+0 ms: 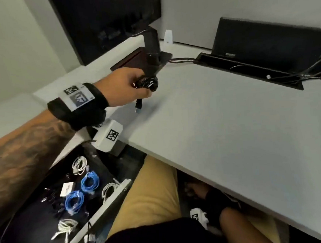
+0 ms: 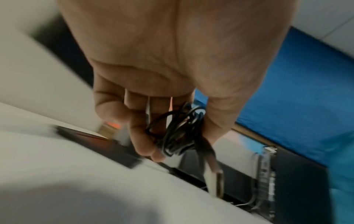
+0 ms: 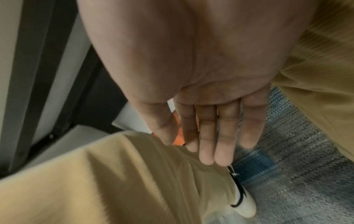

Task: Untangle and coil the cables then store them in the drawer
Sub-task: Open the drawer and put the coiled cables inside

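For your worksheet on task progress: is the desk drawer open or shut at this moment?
Open. The drawer is pulled out beside the person's lap, and the head view looks down on coiled blue cables and white cables lying inside.

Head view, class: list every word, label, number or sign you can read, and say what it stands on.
No readable words or numbers.
Wrist band on the left hand: two black-and-white square code markers, no letters.
White wrist camera housing: one square code marker, no letters.
White housing by the right hand under the desk: marker, blurred.
Small white box in the drawer: print too small to read.
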Motion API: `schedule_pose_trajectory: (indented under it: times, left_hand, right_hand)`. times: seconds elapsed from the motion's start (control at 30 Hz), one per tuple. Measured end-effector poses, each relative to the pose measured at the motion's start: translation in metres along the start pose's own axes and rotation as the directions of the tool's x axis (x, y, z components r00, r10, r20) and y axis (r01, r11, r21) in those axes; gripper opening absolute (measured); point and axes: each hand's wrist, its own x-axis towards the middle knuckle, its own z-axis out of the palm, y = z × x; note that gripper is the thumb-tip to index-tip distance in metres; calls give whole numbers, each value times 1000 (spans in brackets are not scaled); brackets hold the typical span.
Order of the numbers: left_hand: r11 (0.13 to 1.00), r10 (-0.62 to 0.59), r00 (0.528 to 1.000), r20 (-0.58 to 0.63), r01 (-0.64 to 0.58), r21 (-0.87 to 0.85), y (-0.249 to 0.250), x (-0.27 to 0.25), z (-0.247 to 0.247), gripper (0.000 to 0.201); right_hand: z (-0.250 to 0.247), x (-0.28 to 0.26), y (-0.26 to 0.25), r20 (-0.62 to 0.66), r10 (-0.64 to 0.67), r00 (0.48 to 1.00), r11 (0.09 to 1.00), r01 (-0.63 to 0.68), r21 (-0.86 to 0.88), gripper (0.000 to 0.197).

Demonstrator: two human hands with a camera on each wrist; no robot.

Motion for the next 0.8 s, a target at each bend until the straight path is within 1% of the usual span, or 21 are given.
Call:
schedule_pose_trajectory:
  times: [0.07, 0.1, 0.13, 0.2, 0.27, 0.33, 0.4, 0.43, 0.5, 0.57, 0.6, 0.63, 0.7, 0.73, 0.77, 0.8]
  left_hand:
    - [989, -126, 992, 10, 125, 82, -55, -44, -17, 18]
    - [974, -198, 980, 24, 193, 121, -81, -66, -22, 18]
    - [953, -264, 964, 40, 254, 165, -106, -87, -23, 18]
    - [892, -391, 916, 94, 352, 283, -153, -126, -16, 18]
    - [814, -507, 850, 146, 416, 405, -195, -159, 2, 18]
    - [745, -596, 789, 151, 473, 471, -228, -181, 29, 21]
    - [710, -649, 749, 137, 530, 463, -253, -191, 58, 29]
    - [709, -661, 739, 133, 557, 432, -262, -192, 72, 32]
    - [715, -674, 725, 140, 593, 370, -276, -190, 93, 32]
    - [710, -685, 707, 175, 597, 373, -280, -184, 105, 35]
    - [710, -680, 709, 185, 576, 404, -278, -179, 107, 41]
    - [718, -658, 732, 177, 538, 442, -272, -175, 107, 47]
    - [781, -546, 821, 167, 426, 457, -250, -166, 107, 58]
    - [826, -472, 859, 199, 351, 442, -236, -163, 109, 67]
    - [865, -402, 877, 263, 270, 422, -222, -162, 115, 79]
    - [891, -346, 873, 343, 192, 410, -208, -162, 123, 91]
  right_hand:
    - [6, 10, -2, -19, 1, 1000, 1000, -1, -7, 21]
    - [9, 15, -3, -24, 3, 1000, 999, -5, -44, 21]
    - [16, 22, -4, -45, 2, 999, 999, -4, -41, 23]
    - [20, 32, -2, -59, 11, 998, 994, -17, -106, 28]
    - [27, 37, -2, -63, 8, 998, 984, -18, -175, 27]
    - [31, 37, -3, -44, -8, 999, 973, -2, -231, 28]
    - [33, 35, -4, -44, 12, 999, 967, -23, -255, 31]
    - [34, 34, -6, -49, 14, 999, 965, -26, -261, 32]
    - [36, 35, -7, -49, 17, 999, 962, -30, -270, 33]
    - [37, 34, -8, -52, 27, 998, 961, -40, -274, 30]
    - [37, 35, -8, -53, 31, 998, 962, -45, -270, 28]
    - [36, 33, -9, -53, 29, 998, 965, -41, -260, 26]
    - [35, 30, -10, -48, 30, 998, 974, -40, -224, 25]
    - [34, 29, -10, -46, 28, 999, 978, -37, -207, 25]
    - [33, 27, -9, -46, 25, 999, 980, -33, -198, 26]
    - [33, 24, -10, -45, 19, 999, 982, -27, -189, 26]
